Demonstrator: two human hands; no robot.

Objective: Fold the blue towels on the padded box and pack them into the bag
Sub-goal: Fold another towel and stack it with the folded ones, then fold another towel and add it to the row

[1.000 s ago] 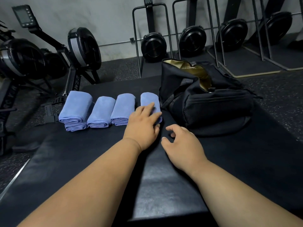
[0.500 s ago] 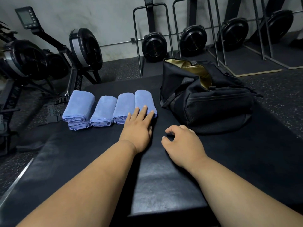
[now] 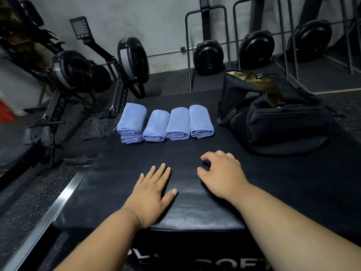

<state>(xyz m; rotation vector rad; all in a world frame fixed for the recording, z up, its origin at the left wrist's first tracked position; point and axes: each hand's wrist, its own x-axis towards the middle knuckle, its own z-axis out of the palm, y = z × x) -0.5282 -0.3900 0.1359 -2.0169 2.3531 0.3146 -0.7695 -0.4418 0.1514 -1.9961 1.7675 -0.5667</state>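
Note:
Several folded blue towels [image 3: 166, 123] lie side by side in a row on the far part of the black padded box [image 3: 121, 173]; the leftmost [image 3: 131, 119] sits on top of another folded one. To their right stands a black bag [image 3: 273, 122], its top open and showing a tan lining. My left hand [image 3: 153, 189] lies flat on the box with straight fingers, well short of the towels. My right hand [image 3: 221, 173] rests on the box beside it, fingers loosely curled, holding nothing.
Black rowing machines [image 3: 78, 75] stand on the floor at the left, close to the box's edge. More machines and metal racks [image 3: 209, 55] line the back wall. A metal strip [image 3: 48, 214] runs along the floor at the lower left.
My left hand has let go of the rightmost towel and drawn back toward me. The towel now lies tight against the row. My right hand has barely moved.

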